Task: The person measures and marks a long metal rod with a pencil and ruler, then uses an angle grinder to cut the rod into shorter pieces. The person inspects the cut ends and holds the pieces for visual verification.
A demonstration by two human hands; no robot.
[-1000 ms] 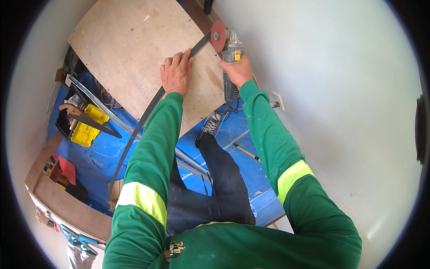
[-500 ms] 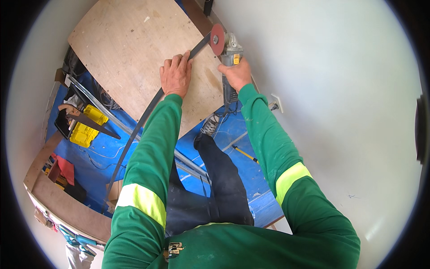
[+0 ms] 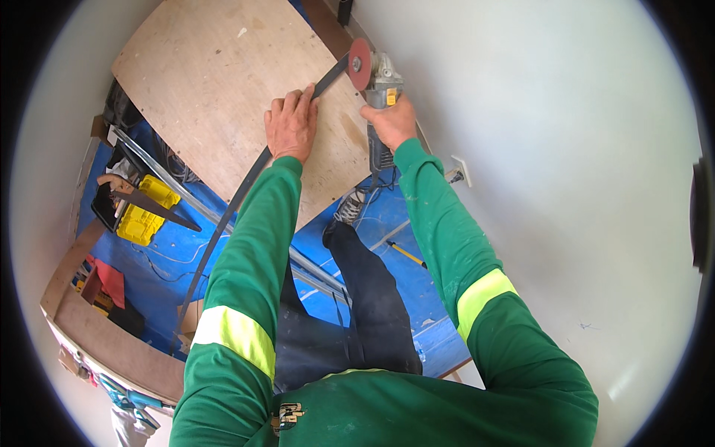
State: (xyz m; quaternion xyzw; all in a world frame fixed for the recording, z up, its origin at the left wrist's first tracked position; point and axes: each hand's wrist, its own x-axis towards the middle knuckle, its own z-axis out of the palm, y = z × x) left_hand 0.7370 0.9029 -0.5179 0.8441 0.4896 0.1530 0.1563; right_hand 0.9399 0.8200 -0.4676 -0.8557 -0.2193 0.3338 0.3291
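Observation:
My left hand (image 3: 290,123) presses a long dark strip (image 3: 328,76) onto a plywood board (image 3: 192,63), with fingers bent over it. The strip runs from the board's far right edge down past my left forearm. My right hand (image 3: 392,121) grips an angle grinder (image 3: 382,78) by its body. The grinder's red disc (image 3: 360,63) stands near or at the far end of the strip; I cannot tell if they touch. The grinder's cord hangs below my right hand.
A blue floor covering (image 3: 173,261) holds a yellow toolbox (image 3: 145,221), a handsaw (image 3: 154,205), metal channels (image 3: 194,197), cables and a yellow-handled tool (image 3: 407,253). A curved plywood piece (image 3: 112,325) is at lower left. A white wall (image 3: 566,171) rises on the right. My leg is under the board's near edge.
The grinder and my right hand have shifted slightly down and left since a second ago. My left hand stays nearly still on the strip.

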